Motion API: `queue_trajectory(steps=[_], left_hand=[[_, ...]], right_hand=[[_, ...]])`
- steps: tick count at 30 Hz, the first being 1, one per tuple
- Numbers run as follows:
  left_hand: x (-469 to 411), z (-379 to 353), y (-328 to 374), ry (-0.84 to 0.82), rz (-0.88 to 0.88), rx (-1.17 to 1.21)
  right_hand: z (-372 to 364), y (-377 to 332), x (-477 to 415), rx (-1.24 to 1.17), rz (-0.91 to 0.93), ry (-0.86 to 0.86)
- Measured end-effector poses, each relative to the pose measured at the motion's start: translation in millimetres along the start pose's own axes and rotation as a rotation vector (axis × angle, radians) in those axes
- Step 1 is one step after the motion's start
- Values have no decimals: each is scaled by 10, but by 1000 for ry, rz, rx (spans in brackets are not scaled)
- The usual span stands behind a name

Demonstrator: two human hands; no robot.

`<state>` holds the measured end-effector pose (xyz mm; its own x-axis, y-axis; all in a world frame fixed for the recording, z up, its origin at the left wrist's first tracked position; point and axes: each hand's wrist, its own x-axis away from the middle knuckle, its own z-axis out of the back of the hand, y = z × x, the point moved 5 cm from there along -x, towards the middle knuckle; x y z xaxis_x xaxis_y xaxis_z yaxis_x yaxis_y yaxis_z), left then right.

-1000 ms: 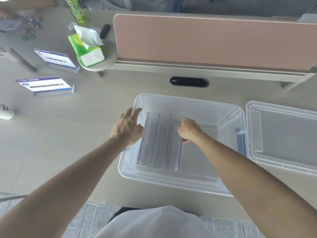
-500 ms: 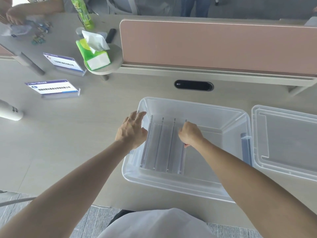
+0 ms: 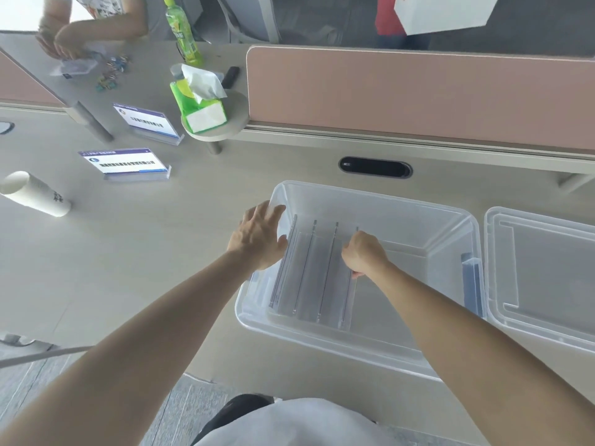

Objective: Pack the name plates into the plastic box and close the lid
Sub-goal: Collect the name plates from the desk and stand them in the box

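Note:
A clear plastic box (image 3: 450,239) sits on the desk in front of me. Several clear acrylic name plates (image 3: 309,272) stand on edge in a row in its left half. My right hand (image 3: 363,252) is inside the box, fingers closed on the rightmost plate of the row. My left hand (image 3: 257,235) rests spread on the box's left rim, fingers apart, beside the leftmost plate. The lid (image 3: 544,275) lies open-side up on the desk right of the box. Two name plates with blue-and-white printed inserts, one nearer (image 3: 124,164) and one farther (image 3: 146,122), stand on the desk at the left.
A pink divider panel (image 3: 418,94) runs behind the box. A green tissue pack (image 3: 198,101) sits on a round stand, a green bottle (image 3: 182,30) behind it. A white paper cup (image 3: 33,193) lies at the far left. Another person's hands (image 3: 54,43) work at the back left.
The view has tilted up, showing more of the far desk. My left hand slid slightly forward along the box's left rim. My right hand stays on the rightmost plate.

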<state>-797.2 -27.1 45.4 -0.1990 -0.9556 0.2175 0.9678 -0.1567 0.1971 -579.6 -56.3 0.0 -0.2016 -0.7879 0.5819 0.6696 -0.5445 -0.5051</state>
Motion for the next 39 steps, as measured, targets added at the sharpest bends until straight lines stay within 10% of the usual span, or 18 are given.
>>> queue_trajectory(steps=[8,22,39], left_hand=[[252,229,-40,35,70,98],[794,786,-665,172,-79,422],[1745,1152,-2629,390,178,610]], right_hand=[[191,-50,207,63,-104,-90],[455,-1177,1466,428,356,430],[-1090,-3176,2090,520,843,151]])
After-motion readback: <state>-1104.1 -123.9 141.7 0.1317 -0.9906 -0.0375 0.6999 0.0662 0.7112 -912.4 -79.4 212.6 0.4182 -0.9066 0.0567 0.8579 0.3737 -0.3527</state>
